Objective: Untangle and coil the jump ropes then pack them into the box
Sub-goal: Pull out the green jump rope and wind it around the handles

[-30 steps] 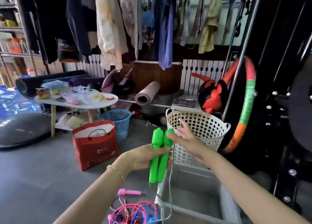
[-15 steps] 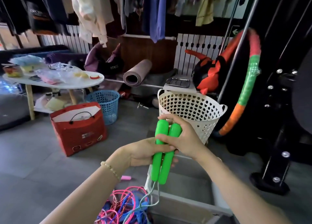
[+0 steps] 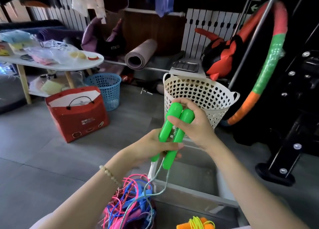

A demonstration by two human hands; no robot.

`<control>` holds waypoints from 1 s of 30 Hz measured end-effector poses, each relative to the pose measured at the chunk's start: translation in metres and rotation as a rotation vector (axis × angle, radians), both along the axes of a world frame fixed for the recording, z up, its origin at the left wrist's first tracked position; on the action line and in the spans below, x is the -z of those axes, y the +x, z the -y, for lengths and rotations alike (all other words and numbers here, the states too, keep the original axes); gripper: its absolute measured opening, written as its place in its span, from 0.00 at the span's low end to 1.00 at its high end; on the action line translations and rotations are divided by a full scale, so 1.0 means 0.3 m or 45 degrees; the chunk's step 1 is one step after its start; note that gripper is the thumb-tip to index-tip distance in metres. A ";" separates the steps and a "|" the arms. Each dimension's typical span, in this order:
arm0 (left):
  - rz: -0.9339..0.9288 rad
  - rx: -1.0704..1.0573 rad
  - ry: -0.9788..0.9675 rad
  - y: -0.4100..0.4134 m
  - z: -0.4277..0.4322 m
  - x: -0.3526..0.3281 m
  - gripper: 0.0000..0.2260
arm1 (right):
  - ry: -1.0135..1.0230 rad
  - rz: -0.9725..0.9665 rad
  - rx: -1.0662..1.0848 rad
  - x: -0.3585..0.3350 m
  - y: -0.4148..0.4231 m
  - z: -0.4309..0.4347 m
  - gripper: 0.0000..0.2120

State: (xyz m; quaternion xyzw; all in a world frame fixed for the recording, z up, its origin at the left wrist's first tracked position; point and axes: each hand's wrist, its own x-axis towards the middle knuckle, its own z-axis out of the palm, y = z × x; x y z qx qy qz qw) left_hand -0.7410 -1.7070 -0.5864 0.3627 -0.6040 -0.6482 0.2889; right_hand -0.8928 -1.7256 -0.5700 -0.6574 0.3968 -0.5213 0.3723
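A: Green handles (image 3: 174, 135) side by side, both hands on them. Left hand (image 3: 155, 147) is clenched round the lower half, right hand (image 3: 193, 125) pinches the tops.

B: Cord?

A: Grey cord (image 3: 155, 184) drops off the handle ends, runs near-left into the tangle (image 3: 127, 209) of pink and blue ropes. Not free yet.

B: Box?

A: Box (image 3: 193, 185) sits right under the hands, looks empty. Orange rope (image 3: 196, 223), coiled, lies near right.

B: Risk?

A: Winding now likely drags the whole tangle up; the cord looks buried in it. A hard pull could tighten knots. Lifting could also catch the cord on the box rim.
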 end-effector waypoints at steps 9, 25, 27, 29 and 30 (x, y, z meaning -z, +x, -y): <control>0.041 -0.065 0.046 0.037 -0.004 0.017 0.12 | -0.060 -0.013 0.080 0.011 0.026 0.006 0.18; -0.034 -0.081 -0.021 0.037 -0.019 0.007 0.05 | 0.039 0.116 0.100 0.008 0.016 -0.004 0.25; -0.086 -0.128 -0.003 0.041 -0.011 0.002 0.06 | 0.261 0.269 -0.075 0.033 0.014 -0.004 0.33; -0.184 -0.202 0.042 0.050 0.003 -0.008 0.08 | 0.470 0.271 -0.359 0.073 0.016 -0.008 0.39; -0.239 -0.244 0.082 0.056 0.011 -0.011 0.09 | 0.565 0.228 -0.473 0.088 0.021 -0.015 0.39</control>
